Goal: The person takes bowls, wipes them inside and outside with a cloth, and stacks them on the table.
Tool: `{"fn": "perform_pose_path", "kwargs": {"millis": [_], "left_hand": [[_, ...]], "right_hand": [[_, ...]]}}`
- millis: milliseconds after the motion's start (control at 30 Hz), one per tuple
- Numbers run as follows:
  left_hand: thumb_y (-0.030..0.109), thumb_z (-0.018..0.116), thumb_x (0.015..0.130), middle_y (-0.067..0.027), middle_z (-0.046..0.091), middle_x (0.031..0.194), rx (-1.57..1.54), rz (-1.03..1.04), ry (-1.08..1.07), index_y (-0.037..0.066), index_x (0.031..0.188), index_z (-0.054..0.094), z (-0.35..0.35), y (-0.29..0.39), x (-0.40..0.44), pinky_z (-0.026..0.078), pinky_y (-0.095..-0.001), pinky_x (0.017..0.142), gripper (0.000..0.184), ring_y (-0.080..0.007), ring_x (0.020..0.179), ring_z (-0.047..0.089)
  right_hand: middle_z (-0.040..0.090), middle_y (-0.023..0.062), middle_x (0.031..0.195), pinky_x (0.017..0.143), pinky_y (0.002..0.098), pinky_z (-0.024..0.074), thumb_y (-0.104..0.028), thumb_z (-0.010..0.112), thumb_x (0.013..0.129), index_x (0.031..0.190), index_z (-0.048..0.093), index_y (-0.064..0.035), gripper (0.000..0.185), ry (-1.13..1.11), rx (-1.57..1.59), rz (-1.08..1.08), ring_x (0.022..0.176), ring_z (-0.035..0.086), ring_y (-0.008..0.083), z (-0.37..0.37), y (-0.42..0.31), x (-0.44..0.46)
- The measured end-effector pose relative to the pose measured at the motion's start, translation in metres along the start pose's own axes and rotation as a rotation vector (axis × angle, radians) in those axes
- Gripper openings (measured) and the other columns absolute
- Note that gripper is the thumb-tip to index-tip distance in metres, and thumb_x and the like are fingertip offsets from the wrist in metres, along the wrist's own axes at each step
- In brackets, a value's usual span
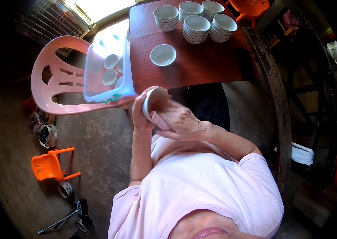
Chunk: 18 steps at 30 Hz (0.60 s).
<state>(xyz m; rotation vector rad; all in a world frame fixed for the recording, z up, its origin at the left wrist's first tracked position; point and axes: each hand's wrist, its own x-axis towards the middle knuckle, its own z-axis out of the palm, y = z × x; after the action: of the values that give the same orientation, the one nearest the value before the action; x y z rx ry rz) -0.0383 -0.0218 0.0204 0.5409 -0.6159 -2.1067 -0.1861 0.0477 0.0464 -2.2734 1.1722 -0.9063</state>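
My left hand [138, 114] grips a white bowl [145, 105] from its outer side, in front of the table's near edge. The bowl is tipped sideways, its opening facing right. My right hand [180, 119] reaches into it, its fingertips partly hidden inside. A pale pink cloth [159, 120] shows between my right hand and the bowl's rim. On the red-brown table [200, 67] beyond my hands stands a single white bowl [163, 55]. Several stacks of white bowls [196, 30] stand farther back.
At left, a translucent plastic bin [96, 95] with several white bowls [110, 77] rests on a pink chair [41, 87]. A small orange chair [45, 166] stands on the floor at lower left. A worn wooden beam [274, 91] runs along the right side, near a white cloth [302, 154].
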Motion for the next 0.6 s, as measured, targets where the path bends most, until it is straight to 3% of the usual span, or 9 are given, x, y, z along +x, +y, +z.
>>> {"fn": "perform_pose_path", "kwargs": {"millis": [67,100,133,200,267,333,433,533,600], "left_hand": [[0.035,0.049,0.086,-0.0199,0.062,0.109,0.022,0.035,-0.017,0.000,0.121,0.052,-0.004,-0.005,0.001,0.052,-0.0402,0.086,0.050,-0.0306,0.099,0.062],[0.035,0.049,0.086,-0.0196,0.062,0.109,0.077,0.101,-0.009,0.000,0.121,0.052,-0.003,-0.009,0.001,0.052,-0.0401,0.085,0.050,-0.0307,0.099,0.062],[0.035,0.050,0.085,-0.0193,0.061,0.110,0.131,0.169,-0.002,0.000,0.121,0.052,-0.001,-0.011,0.002,0.053,-0.0399,0.085,0.050,-0.0307,0.100,0.062],[0.034,0.052,0.084,-0.0188,0.062,0.108,0.141,0.164,-0.036,0.000,0.120,0.053,0.001,-0.008,0.002,0.052,-0.0371,0.085,0.050,-0.0291,0.098,0.063],[0.032,0.054,0.082,-0.0192,0.063,0.107,0.147,0.109,-0.063,-0.001,0.120,0.053,-0.005,0.001,-0.001,0.052,-0.0360,0.085,0.050,-0.0284,0.096,0.063],[0.029,0.055,0.081,-0.0202,0.063,0.105,0.194,0.128,-0.006,-0.004,0.119,0.054,-0.008,0.003,0.000,0.052,-0.0354,0.085,0.050,-0.0272,0.094,0.064],[0.029,0.056,0.081,-0.0203,0.064,0.105,0.211,0.150,0.017,-0.005,0.118,0.054,-0.002,0.002,-0.001,0.052,-0.0338,0.085,0.050,-0.0263,0.094,0.064],[0.034,0.048,0.085,-0.0226,0.060,0.113,0.260,0.261,-0.072,-0.002,0.125,0.047,-0.010,-0.010,0.003,0.050,-0.0414,0.091,0.054,-0.0324,0.105,0.061],[0.035,0.047,0.085,-0.0237,0.059,0.115,0.247,0.236,-0.114,-0.003,0.126,0.047,-0.015,-0.010,0.004,0.050,-0.0416,0.091,0.056,-0.0324,0.106,0.060]], "right_hand": [[0.061,0.0135,0.103,0.078,0.0378,0.0532,-0.026,0.065,0.084,0.112,0.055,-0.0017,0.038,-0.262,0.535,0.363,0.086,0.064,0.0241,-0.007,-0.002,-0.004],[0.061,0.0100,0.097,0.066,0.0351,0.0537,-0.026,0.060,0.089,0.107,0.057,0.0013,0.032,-0.073,1.066,0.458,0.073,0.064,0.0184,0.009,0.005,-0.009],[0.060,0.0061,0.097,0.074,0.0330,0.0526,-0.025,0.058,0.091,0.108,0.056,0.0023,0.032,-0.019,1.315,0.520,0.084,0.063,0.0136,0.011,0.011,-0.009],[0.060,0.0093,0.105,0.089,0.0382,0.0484,-0.021,0.058,0.089,0.115,0.053,0.0002,0.033,-0.125,1.025,0.412,0.096,0.062,0.0207,0.019,0.017,-0.014],[0.057,0.0151,0.116,0.107,0.0485,0.0316,-0.007,0.062,0.074,0.124,0.049,-0.0078,0.052,-0.027,0.001,-0.137,0.115,0.053,0.0325,0.008,0.005,-0.005],[0.058,0.0147,0.109,0.108,0.0485,0.0302,-0.007,0.064,0.069,0.121,0.050,-0.0081,0.054,0.151,-0.327,-0.167,0.112,0.054,0.0304,0.012,0.010,-0.006],[0.058,0.0157,0.104,0.102,0.0453,0.0378,-0.008,0.064,0.071,0.118,0.051,-0.0073,0.048,0.158,-0.085,-0.147,0.103,0.057,0.0322,0.014,0.002,-0.005],[0.057,0.0126,0.100,0.082,0.0394,0.0476,-0.013,0.061,0.080,0.118,0.051,-0.0069,0.040,-0.015,1.517,0.632,0.090,0.058,0.0236,0.016,0.010,-0.015],[0.058,0.0112,0.103,0.090,0.0392,0.0442,-0.012,0.061,0.079,0.115,0.053,-0.0082,0.037,-0.068,1.143,0.478,0.095,0.058,0.0226,0.017,0.006,-0.015]]}}
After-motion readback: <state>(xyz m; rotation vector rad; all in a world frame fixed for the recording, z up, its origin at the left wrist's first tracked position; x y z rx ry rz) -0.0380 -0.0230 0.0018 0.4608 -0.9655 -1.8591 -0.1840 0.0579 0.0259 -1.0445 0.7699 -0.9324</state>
